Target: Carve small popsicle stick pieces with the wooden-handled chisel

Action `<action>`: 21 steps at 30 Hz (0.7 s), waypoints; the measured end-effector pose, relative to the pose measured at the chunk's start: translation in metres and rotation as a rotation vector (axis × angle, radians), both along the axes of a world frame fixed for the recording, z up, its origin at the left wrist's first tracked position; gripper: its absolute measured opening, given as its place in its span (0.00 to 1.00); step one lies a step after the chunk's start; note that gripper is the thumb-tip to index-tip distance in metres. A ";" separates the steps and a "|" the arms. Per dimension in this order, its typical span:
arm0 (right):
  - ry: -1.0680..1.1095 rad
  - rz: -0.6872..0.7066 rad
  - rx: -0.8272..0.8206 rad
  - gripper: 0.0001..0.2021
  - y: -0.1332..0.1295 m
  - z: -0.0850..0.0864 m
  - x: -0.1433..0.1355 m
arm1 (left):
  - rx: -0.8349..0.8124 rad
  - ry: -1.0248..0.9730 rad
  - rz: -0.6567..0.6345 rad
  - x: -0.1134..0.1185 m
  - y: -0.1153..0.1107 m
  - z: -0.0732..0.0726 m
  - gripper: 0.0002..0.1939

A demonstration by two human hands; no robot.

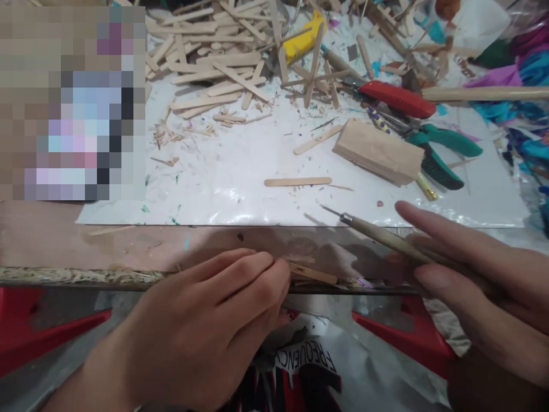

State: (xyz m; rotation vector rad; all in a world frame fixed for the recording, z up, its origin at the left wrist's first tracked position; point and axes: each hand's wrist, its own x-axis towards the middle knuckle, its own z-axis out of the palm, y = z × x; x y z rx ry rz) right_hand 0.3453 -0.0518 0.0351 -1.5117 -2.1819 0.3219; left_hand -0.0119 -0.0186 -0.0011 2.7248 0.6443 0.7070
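Near the table's front edge, my left hand is closed around one end of a wooden craft stick, whose other end sticks out to the right and shows a small dark slot or mark. My right hand holds a thin carving tool with a wooden handle, a metal collar and a fine pointed tip aimed left. The tip hovers above the front of the white sheet, apart from the held stick. Another craft stick lies flat beyond the tip, and a marked one rests against a wooden block.
A heap of craft sticks covers the back left of the white sheet. Toward the right lie a red-handled cutter, green-handled pliers and a yellow object. Wood shavings are scattered about. Red stool parts show below the table edge.
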 end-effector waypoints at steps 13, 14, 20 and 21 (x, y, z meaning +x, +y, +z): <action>-0.014 0.127 0.019 0.10 0.001 -0.005 -0.014 | 0.159 0.084 0.030 0.002 0.000 -0.008 0.18; 0.007 0.079 0.009 0.11 -0.001 -0.007 -0.016 | 0.159 0.087 0.028 0.002 0.000 -0.008 0.19; 0.051 0.094 -0.055 0.15 -0.004 -0.013 -0.023 | 0.165 0.077 0.033 0.002 0.000 -0.008 0.18; 0.049 0.071 -0.058 0.15 -0.004 -0.014 -0.025 | 0.163 0.071 0.037 0.003 0.000 -0.008 0.18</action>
